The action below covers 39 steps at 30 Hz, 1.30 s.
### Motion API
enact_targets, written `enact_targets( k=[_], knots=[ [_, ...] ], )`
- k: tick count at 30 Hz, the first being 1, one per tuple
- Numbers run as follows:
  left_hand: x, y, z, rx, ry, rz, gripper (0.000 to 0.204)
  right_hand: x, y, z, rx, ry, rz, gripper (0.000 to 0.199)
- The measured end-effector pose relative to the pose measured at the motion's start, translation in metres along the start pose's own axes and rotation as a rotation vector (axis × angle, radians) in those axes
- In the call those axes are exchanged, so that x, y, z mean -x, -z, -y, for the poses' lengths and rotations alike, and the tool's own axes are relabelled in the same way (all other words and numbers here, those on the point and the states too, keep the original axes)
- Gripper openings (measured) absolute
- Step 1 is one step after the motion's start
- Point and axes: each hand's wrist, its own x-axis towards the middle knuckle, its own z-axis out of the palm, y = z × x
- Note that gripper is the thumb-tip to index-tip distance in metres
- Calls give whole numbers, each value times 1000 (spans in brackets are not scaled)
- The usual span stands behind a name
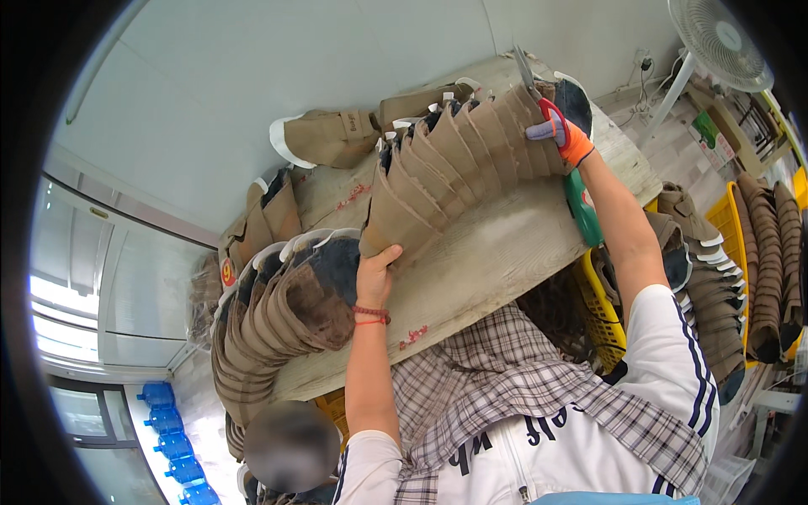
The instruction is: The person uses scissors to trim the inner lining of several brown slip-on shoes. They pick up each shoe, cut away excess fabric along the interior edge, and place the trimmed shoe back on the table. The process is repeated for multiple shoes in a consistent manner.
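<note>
left hand (375,268): bare, curled onto near end of fanned row of tan shoe uppers (459,164), steadying the stack; red bracelet on wrist.
right hand (566,135): orange-tipped glove, closed through red handles of scissors (539,97), blades at far end of same row.
row: laid overlapped across middle of wooden table (497,252), toward far right corner.
second row of uppers (282,316): darker, at left edge.
loose upper (324,139): far edge.
yellow crates (602,311): beside right edge.

A pale, worn wooden surface (505,244) with red paint marks carries fanned rows of tan shoe uppers: one long row (454,160) across its middle, another row (286,303) at its left end, and a few loose uppers (328,135) near the far edge
</note>
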Motion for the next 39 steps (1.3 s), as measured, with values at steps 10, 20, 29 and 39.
enact_targets(
  k=[10,20,29,39],
  knots=[
    [-74,-13,14,-185,23,-26,46,-66,76,-56,645,233,-225,32],
    [-48,-29,-17,-268,-39,-641,32,-36,109,-79,380,-33,-649,25],
    [-194,40,-60,-356,56,-307,45,13,108,-68,-21,57,-686,23],
    [-168,-8,-153,-1135,-765,-518,33,101,-12,-26,156,34,-594,34]
  ],
)
